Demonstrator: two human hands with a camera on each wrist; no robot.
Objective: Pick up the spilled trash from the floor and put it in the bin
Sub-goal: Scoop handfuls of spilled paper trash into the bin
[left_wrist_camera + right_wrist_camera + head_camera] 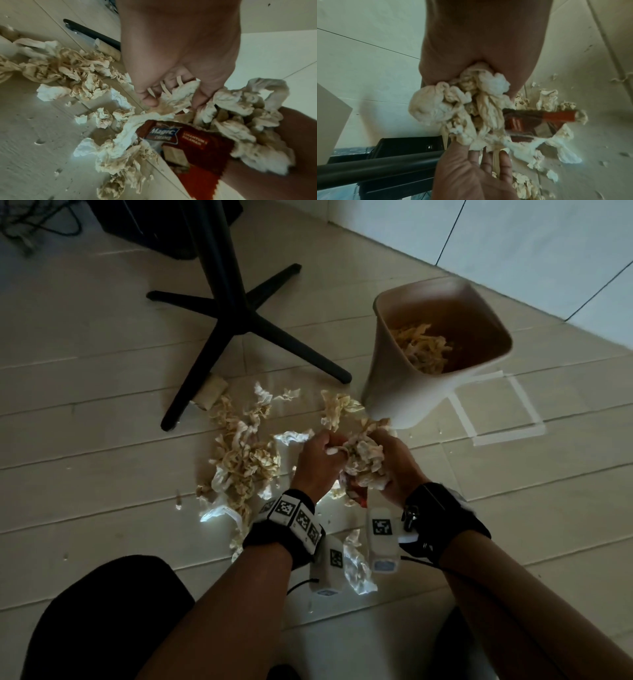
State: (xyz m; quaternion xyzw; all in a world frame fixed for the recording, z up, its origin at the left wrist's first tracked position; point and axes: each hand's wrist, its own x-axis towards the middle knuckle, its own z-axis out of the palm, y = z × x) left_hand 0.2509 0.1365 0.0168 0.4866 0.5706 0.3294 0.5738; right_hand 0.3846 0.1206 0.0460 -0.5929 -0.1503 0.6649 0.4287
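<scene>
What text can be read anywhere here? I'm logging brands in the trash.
"Magic" on the red snack wrapper, in the wad of tissues held by the left hand and right hand.
"CREAMS" below it, faint.
Two small lines beside the logo: too blurred to read.
Wrist tags: square codes only, no words.

The head view was dim and underexposed; the forearms and the dark shape at the lower left sank into shadow. A few white scraps on the floor [102,412] glared bluish-white. Both wrist views were brighter, soft and greenish, with straight floor joints bent near the edges. The red wrapper [539,121] was smeared by motion blur.
</scene>
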